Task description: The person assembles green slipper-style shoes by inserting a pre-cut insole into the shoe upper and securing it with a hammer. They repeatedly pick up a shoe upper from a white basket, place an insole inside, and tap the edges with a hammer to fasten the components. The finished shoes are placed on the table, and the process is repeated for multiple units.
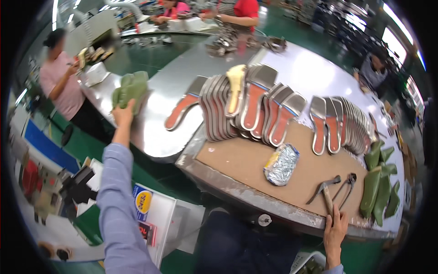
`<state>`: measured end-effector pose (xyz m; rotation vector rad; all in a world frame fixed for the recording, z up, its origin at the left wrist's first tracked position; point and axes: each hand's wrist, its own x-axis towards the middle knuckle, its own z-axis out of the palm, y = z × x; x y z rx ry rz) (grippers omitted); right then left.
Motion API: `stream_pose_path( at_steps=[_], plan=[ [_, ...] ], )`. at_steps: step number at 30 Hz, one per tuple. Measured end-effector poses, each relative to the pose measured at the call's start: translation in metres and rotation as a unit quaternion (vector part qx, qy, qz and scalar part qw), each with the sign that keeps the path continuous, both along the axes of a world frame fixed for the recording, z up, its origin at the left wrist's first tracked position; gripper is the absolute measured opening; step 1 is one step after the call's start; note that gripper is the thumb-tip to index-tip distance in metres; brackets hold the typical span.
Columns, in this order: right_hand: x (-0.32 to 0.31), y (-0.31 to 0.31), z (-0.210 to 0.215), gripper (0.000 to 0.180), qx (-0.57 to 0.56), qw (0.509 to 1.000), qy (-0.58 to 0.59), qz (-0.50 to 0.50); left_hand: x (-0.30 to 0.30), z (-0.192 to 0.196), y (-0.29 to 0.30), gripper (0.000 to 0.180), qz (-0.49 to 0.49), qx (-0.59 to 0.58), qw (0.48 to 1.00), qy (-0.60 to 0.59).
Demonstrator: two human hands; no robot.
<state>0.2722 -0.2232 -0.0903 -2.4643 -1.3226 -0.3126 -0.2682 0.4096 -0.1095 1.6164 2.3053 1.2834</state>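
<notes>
The left hand (122,115) is raised and closed around a bundle of green shoe pieces (131,89), holding it above the curved metal conveyor (155,132), beyond the far-left edge of the tabletop (237,160). The fingers are hidden behind the bundle. The right hand (335,233) rests at the near edge of the tabletop and grips the wooden handle of a hammer (325,191); pincers (346,186) lie just beside it.

In the middle of the brown tabletop lies a crumpled silver packet (281,163) with a yellow end; its content cannot be made out. Along the far edge, rows of metal shoe plates with orange centres (255,109) overlap each other, and more green pieces (378,182) are piled at the right corner.

Below the left sleeve, a white box with a yellow round label (145,203) is partly cut off. The floor is green, and other people stand around the conveyor.
</notes>
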Motion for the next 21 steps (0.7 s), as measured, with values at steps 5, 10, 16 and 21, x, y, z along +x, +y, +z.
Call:
stream_pose_path(
  at_steps=[5,10,16,21],
  plan=[
    [0.0,-0.007,-0.004,0.046,0.002,0.999,-0.022,-0.029,0.079,0.007,0.009,0.08,0.051,0.055,0.921,0.383],
    [0.004,0.005,0.009,0.04,0.043,0.999,-0.001,-0.012,0.169,-0.026,-0.047,0.047,-0.413,-0.013,0.899,0.147],
    [0.063,-0.025,0.027,0.056,0.161,0.974,-0.098,-0.124,0.125,-0.044,0.013,0.064,-0.262,0.184,0.947,0.014],
    [0.173,-0.066,0.019,0.085,0.094,0.922,0.177,-0.33,0.098,0.003,0.004,0.058,-0.238,-0.02,0.907,-0.347]
  ],
)
